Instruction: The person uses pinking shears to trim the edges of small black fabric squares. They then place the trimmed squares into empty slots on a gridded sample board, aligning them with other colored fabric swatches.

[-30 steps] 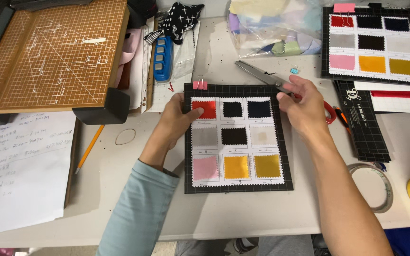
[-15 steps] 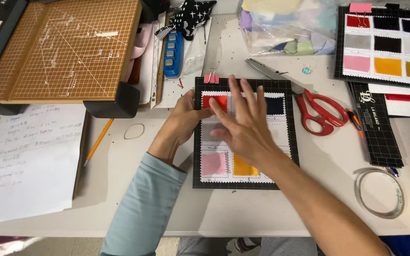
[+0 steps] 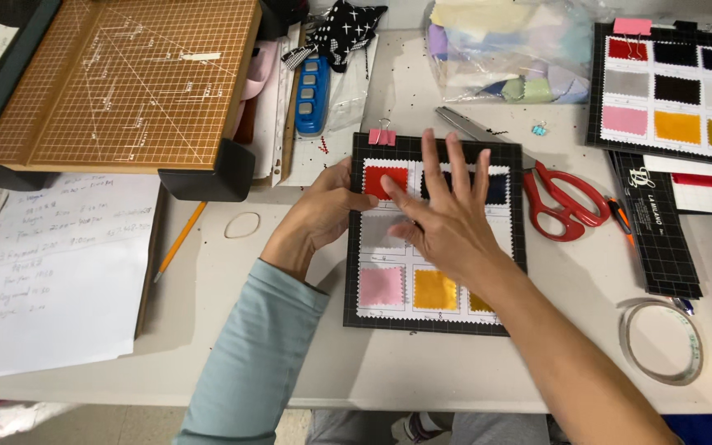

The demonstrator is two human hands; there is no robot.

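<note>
Black swatch card (image 3: pixel 517 247) lies flat on the desk (image 3: pixel 422 371), center, w/ a pink clip (image 3: pixel 381 136) at its top-left corner. Right hand (image 3: pixel 447 218) is spread flat, fingers apart, pressing on the middle swatches, gripping nothing. Left hand (image 3: pixel 327 210) curls at the card's left edge, thumb on the red swatch (image 3: pixel 381 175). Red scissors (image 3: pixel 566 202) sit just right of the card.

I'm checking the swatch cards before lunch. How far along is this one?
The black card looks filled: red, pink and yellow swatches are on it. The right hand lies flat over the middle and the left hand steadies the edge. The covered squares cannot be checked.
</note>
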